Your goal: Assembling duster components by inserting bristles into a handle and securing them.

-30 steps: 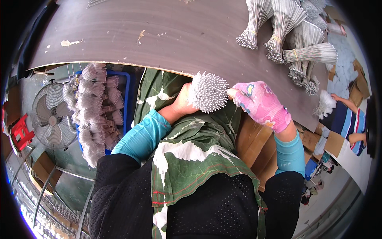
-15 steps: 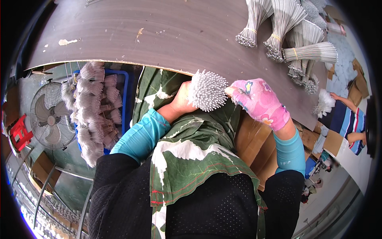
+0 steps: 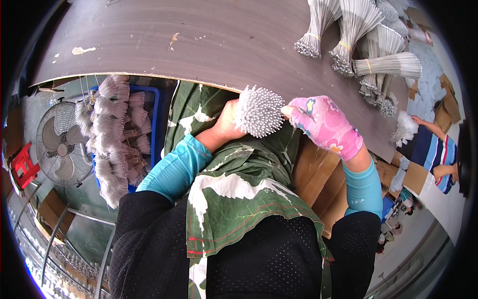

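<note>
My left hand [image 3: 230, 121] is bare and closed around a bundle of thin wire brushes [image 3: 259, 111]. Its round end, dense with pale grey tips, faces up over my lap by the table's edge. On the other side, my right hand [image 3: 322, 123] wears a pink flowered glove with bare fingertips. Its thumb and finger are pinched together at the bundle's right rim; whatever lies between them is too small to make out. A green and white patterned apron [image 3: 239, 199] covers my lap beneath both hands.
Several rubber-banded wire brush bundles [image 3: 343, 47] lie at the table's [image 3: 199, 45] far right. On the left, a blue crate [image 3: 158, 117] holds white-bristled bundles [image 3: 112, 134] beside a fan [image 3: 62, 144]. Cardboard boxes [image 3: 318, 174] stand at my right; another person [image 3: 433, 149] works beyond.
My right hand has shifted slightly at the bundle's rim, its pinched fingertips a little lower on the glove's near side. The left hand keeps its hold, and the bundle has barely moved.
</note>
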Motion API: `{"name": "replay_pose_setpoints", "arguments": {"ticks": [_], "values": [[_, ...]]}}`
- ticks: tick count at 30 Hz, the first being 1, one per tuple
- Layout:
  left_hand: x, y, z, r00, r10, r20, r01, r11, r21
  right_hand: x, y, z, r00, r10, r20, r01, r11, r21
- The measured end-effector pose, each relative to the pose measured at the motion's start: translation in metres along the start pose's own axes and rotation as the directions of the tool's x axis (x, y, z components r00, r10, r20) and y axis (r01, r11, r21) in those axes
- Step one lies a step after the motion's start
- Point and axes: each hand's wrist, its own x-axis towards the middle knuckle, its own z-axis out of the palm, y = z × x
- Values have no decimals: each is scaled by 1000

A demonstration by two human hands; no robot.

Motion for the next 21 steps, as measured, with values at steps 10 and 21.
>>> {"name": "replay_pose_setpoints", "arguments": {"ticks": [10, 21], "values": [[-1, 11, 1, 998, -27, -48, 21, 993, -117, -2, -5, -13, 991, 72, 109, -83, 992, 93], [3, 25, -5, 988, 151, 26, -153, 957, 245, 7, -23, -14, 980, 55, 189, -27, 989, -146]]}}
